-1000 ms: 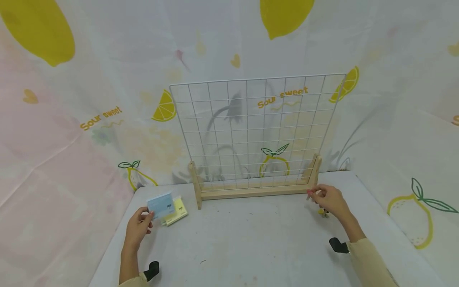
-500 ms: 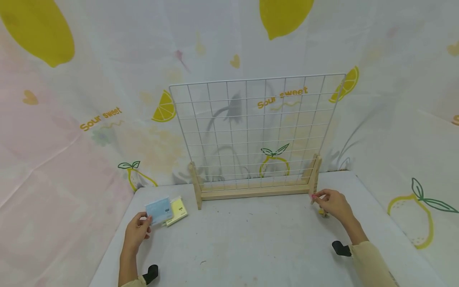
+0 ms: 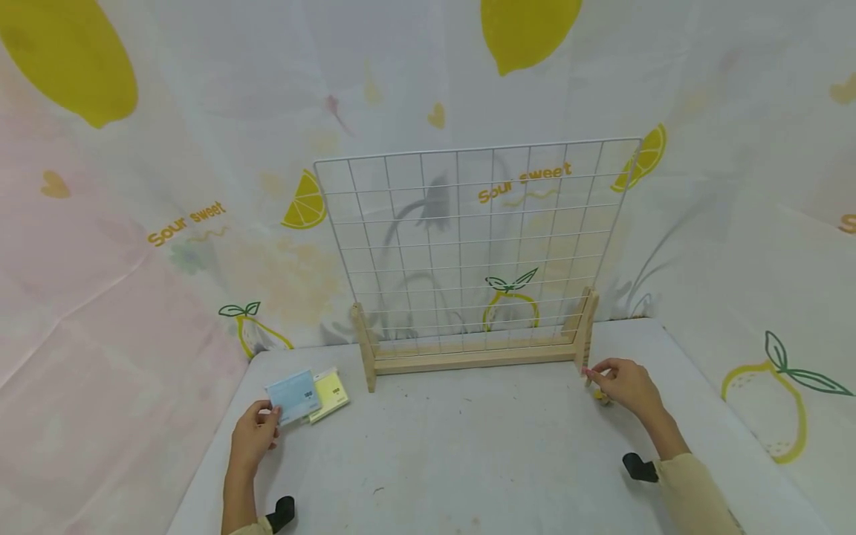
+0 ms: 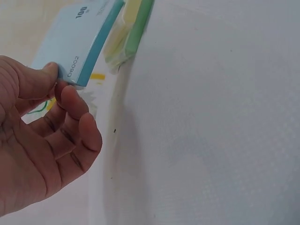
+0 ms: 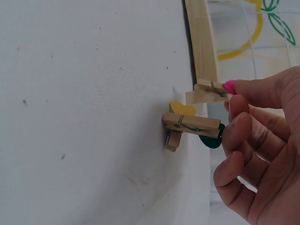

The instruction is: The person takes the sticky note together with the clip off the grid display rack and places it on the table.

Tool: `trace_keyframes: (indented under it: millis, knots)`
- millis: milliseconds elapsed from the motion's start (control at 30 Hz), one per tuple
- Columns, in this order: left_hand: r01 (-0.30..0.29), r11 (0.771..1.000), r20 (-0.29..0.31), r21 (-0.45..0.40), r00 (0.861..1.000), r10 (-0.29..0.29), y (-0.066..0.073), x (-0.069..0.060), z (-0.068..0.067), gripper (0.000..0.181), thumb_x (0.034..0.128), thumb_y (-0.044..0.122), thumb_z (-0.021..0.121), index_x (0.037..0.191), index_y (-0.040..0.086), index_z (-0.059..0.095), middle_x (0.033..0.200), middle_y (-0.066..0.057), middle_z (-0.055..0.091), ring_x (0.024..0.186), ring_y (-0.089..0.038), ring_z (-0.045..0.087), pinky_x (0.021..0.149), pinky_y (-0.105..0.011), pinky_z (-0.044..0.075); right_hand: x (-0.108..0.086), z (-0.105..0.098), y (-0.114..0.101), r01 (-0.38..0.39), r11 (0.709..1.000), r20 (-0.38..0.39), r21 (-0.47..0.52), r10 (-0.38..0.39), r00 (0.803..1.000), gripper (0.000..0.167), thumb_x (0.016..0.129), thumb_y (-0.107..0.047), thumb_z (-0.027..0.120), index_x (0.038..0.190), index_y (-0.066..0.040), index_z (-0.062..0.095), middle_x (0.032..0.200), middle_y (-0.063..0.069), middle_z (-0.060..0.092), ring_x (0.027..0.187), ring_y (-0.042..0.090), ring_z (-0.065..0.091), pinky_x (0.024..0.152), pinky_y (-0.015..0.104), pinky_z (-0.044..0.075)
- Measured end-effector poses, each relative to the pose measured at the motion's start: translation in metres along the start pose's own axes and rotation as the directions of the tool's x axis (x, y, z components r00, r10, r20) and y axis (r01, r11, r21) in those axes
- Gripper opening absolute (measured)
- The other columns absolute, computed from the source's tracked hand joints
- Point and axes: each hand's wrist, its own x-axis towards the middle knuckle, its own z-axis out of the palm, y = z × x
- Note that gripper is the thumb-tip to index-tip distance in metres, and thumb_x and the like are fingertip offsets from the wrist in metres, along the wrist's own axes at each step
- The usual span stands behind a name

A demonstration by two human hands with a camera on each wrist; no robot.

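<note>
My left hand (image 3: 253, 435) pinches a blue note pad (image 3: 293, 397) by its near left corner, between thumb and fingers. The left wrist view shows "100" and "D6002" printed on its face. Partly behind it in the head view lies a yellow note pad (image 3: 331, 395). At the right, my right hand (image 3: 627, 386) pinches a small wooden clothespin (image 5: 209, 89) by its bright pink end. Just below that clothespin, in the right wrist view, are another clothespin (image 5: 192, 123) with a dark green heart and one with a yellow heart (image 5: 183, 108).
A white wire grid (image 3: 460, 241) stands upright in a wooden base (image 3: 475, 360) at the back of the white table (image 3: 455, 461). Behind it hangs a lemon-printed cloth (image 3: 221, 134). The clothespin in my right hand is close to the base's right foot.
My left hand has moved slightly left and towards me with the blue note pad, showing more of the yellow one. My right hand has moved a little towards me and right, still pinching the clothespin.
</note>
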Motion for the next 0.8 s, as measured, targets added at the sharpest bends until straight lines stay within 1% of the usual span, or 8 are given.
trace_keyframes:
  millis: [200, 400, 533, 667, 800]
  knots:
    - [-0.024, 0.997, -0.024, 0.078, 0.999, 0.026, -0.0005, 0.0009, -0.0004, 0.034, 0.1023, 0.019, 0.050, 0.123, -0.008, 0.050, 0.101, -0.026, 0.057, 0.072, -0.022, 0.059, 0.055, -0.029, 0.049, -0.0028, -0.0004, -0.0013, 0.004, 1.000, 0.003, 0.011, -0.005, 1.000, 0.031, 0.094, -0.024, 0.066, 0.101, 0.005, 0.069, 0.067, -0.002, 0.060, 0.055, 0.015, 0.048, 0.048, 0.031, 0.039]
    - [-0.031, 0.991, -0.029, 0.129, 0.999, 0.035, -0.0031, 0.0005, 0.0000, 0.036, 0.1022, 0.019, 0.050, 0.121, -0.012, 0.052, 0.104, -0.030, 0.057, 0.076, -0.028, 0.060, 0.057, -0.031, 0.049, -0.0047, -0.0012, -0.0003, -0.003, 1.000, 0.003, 0.027, 0.003, 1.000, 0.028, 0.092, -0.021, 0.066, 0.101, 0.005, 0.070, 0.067, -0.001, 0.062, 0.054, 0.015, 0.049, 0.048, 0.031, 0.038]
    - [-0.040, 0.982, -0.018, 0.183, 0.999, 0.044, -0.0037, 0.0008, -0.0003, 0.040, 0.1028, 0.023, 0.049, 0.120, -0.013, 0.054, 0.108, -0.031, 0.059, 0.088, -0.034, 0.059, 0.067, -0.040, 0.049, -0.0052, -0.0021, 0.0011, -0.008, 0.999, -0.011, 0.031, 0.008, 1.000, 0.026, 0.091, -0.020, 0.066, 0.101, 0.004, 0.070, 0.067, 0.000, 0.062, 0.055, 0.016, 0.050, 0.049, 0.032, 0.039]
    - [-0.045, 0.974, 0.001, 0.224, 0.999, 0.046, -0.0044, 0.0015, -0.0006, 0.042, 0.1026, 0.024, 0.050, 0.118, -0.014, 0.056, 0.105, -0.028, 0.061, 0.092, -0.036, 0.056, 0.076, -0.048, 0.047, -0.0061, -0.0015, 0.0010, -0.018, 1.000, -0.013, 0.024, 0.018, 1.000, 0.026, 0.091, -0.019, 0.065, 0.102, 0.004, 0.070, 0.068, -0.001, 0.062, 0.057, 0.017, 0.050, 0.050, 0.033, 0.039]
    - [-0.046, 0.968, 0.004, 0.245, 0.999, 0.047, -0.0054, 0.0022, -0.0005, 0.039, 0.1018, 0.022, 0.052, 0.114, -0.015, 0.058, 0.098, -0.024, 0.062, 0.088, -0.033, 0.056, 0.073, -0.045, 0.046, -0.0074, -0.0024, 0.0001, -0.018, 1.000, -0.014, 0.023, 0.018, 1.000, 0.026, 0.091, -0.019, 0.064, 0.101, 0.004, 0.070, 0.068, -0.001, 0.062, 0.057, 0.017, 0.050, 0.050, 0.033, 0.039]
